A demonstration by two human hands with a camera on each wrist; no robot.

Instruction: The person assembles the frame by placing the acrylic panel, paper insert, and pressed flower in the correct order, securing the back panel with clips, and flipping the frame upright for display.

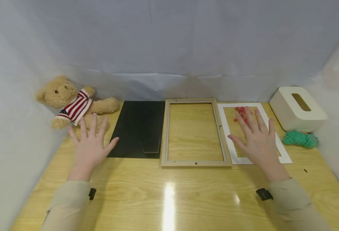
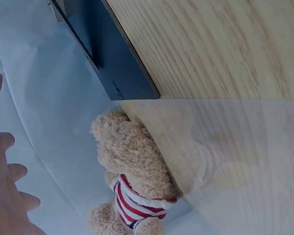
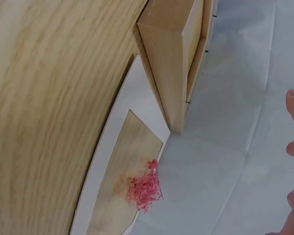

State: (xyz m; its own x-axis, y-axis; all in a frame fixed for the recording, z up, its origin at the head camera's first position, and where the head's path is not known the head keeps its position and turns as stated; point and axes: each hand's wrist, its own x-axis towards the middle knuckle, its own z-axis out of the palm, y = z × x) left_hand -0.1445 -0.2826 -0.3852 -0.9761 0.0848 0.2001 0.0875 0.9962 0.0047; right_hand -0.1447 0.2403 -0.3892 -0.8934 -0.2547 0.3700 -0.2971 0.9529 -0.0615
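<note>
My left hand [image 1: 89,150], fingers spread, hovers in front of the teddy bear [image 1: 61,93] and the left edge of the black backing board [image 1: 129,128]. My right hand [image 1: 258,146] is spread too, over the white mat [image 1: 230,141], and holds nothing. Its fingers partly cover a small bunch of pink dried flowers [image 1: 241,113]; the right wrist view shows the flowers [image 3: 145,188] uncovered, within the mat's opening. Between the hands, a light wooden picture frame [image 1: 196,164] lies flat, wood grain visible through it. The board's stand leg [image 1: 149,141] lies folded against it.
A cream tissue box [image 1: 299,112] stands at the back right, with a bundle of green cord [image 1: 300,139] in front of it. A small dark scrap [image 1: 305,170] lies on the wooden table [image 1: 204,195]. Grey sheeting [image 1: 169,48] hangs behind everything.
</note>
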